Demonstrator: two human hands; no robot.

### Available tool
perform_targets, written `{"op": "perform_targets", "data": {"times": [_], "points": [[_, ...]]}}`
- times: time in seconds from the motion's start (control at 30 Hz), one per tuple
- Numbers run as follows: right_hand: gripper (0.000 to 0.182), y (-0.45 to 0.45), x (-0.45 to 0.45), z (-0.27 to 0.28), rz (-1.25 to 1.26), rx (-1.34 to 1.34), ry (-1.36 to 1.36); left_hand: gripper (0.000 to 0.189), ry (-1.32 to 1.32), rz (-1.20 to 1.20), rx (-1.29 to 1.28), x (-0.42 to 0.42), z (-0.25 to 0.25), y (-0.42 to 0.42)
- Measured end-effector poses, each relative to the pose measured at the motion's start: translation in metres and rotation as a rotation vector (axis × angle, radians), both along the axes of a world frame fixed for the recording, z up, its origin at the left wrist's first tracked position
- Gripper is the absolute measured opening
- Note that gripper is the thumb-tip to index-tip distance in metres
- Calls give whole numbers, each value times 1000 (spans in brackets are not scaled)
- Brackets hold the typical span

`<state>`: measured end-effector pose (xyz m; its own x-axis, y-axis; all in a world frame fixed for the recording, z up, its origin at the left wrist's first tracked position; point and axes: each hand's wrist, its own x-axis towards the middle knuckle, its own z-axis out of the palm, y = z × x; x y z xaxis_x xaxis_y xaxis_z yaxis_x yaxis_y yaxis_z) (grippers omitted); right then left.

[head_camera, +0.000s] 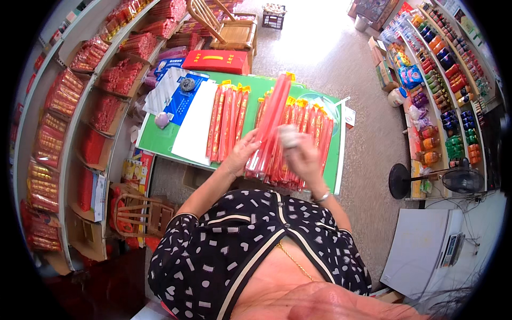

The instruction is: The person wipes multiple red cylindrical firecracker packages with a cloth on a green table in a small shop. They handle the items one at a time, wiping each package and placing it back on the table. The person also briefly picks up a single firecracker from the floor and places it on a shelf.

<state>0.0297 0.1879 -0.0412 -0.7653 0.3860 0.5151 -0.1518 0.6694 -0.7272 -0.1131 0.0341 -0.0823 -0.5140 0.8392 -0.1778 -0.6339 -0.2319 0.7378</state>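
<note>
My left hand (242,154) grips the lower left side of a long red stick bundle in clear plastic (274,106), tilted above the table. My right hand (302,154), blurred, is at the bundle's right side with a small whitish object (289,136) at its fingers; what it is cannot be made out. Under and beside them, more wrapped red sticks with gold writing and yellow tops (316,120) lie in a row on the green table (160,138). A second group of such red sticks (226,124) lies to the left, next to a white sheet (194,122).
A steel wool scourer (187,84) lies on a blue sheet (182,102), near a purplish ball-shaped thing (162,120). A red box (216,62) and a bamboo chair (236,36) stand beyond. Stocked shelves (92,80) flank the left; a fan (400,181) stands right.
</note>
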Motion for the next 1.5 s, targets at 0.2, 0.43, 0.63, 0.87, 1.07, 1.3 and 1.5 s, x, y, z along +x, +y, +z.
{"op": "perform_targets", "data": {"times": [0.2,0.43,0.63,0.87,1.07,1.3,1.5], "points": [[20,14,-60,8,-177,278,120,56,87,-213,17,-1,27,-18],[23,-7,-59,28,-114,209,99,55,259,-132,51,-16,18,-14],[30,-20,-65,22,-160,375,229,62,346,-251,80,-35,37,-23],[36,17,-68,5,80,-1156,528,64,1333,-105,-137,-21,79,-28],[45,-1,-73,-10,-17,-1209,379,64,1933,30,-224,-20,80,-33],[45,-9,-67,14,28,-1163,484,62,515,-339,-72,-55,22,-33],[49,37,-60,-18,-203,-840,418,56,123,-341,79,-26,39,-38]]}}
